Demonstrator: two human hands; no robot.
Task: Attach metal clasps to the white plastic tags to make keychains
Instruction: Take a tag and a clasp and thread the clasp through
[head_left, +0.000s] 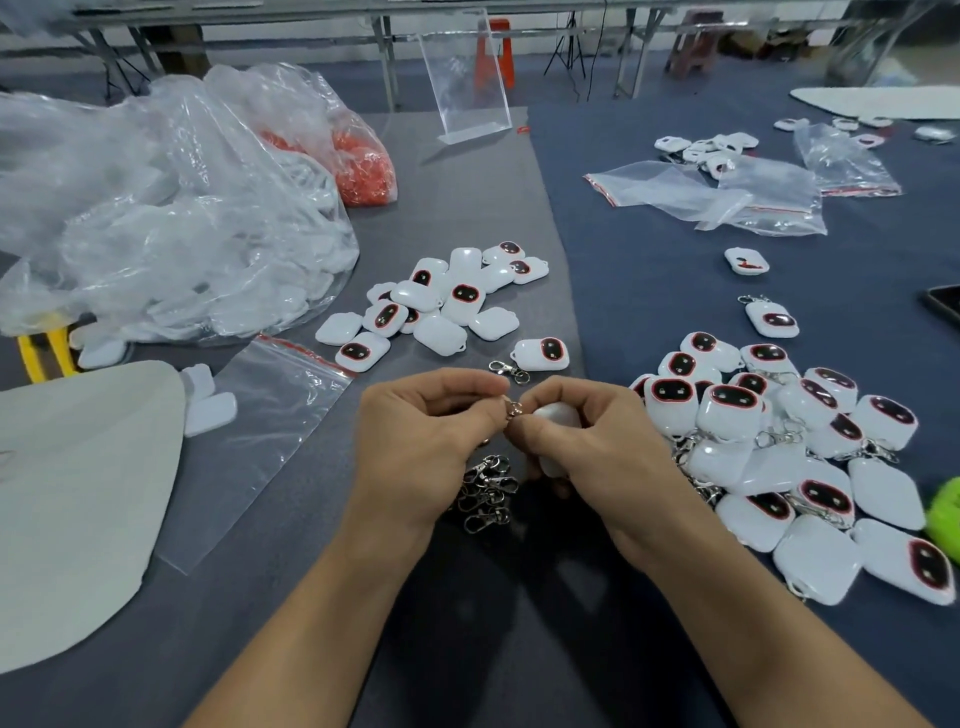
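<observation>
**Desk:** Where is the work?

**Photographer:** Mid-table, just above the cloth. A white tag (553, 415), glossy and round-cornered, sits in the curled fingers of the right hand (587, 441). The left hand (415, 431) pinches a small metal clasp (514, 409) between thumb and forefinger, its other fingers curled in. Clasp and tag meet where the two hands touch.

**Desk:** How much room is there around the hands?

**Photographer:** Little. A heap of silver clasps (488, 488) lies on the cloth between the wrists. One loose clasp (508, 370) lies just beyond the fingertips, beside a single tag (540, 355). On the right, a pile of finished keychains (779, 447) crowds close to the right wrist. A flat zip bag (270, 426), clear with a red seal, lies near the left hand. Bare grey cloth (467, 171) shows farther back on the table.

**Desk:** And farther out?

**Photographer:** A pile of bare tags (447, 301) lies beyond the hands. Some are face up, showing a dark oval ringed in red. Left of them slumps a large crinkled plastic bag (182, 218), with a bag of orange pieces (363, 161) behind it. A clear acrylic stand (467, 78) stands upright at the back. The grey cloth meets a dark blue cloth (649, 270) in a straight seam running away from the right hand. A pale sheet (67, 493) with a curved edge covers the near left.
</observation>
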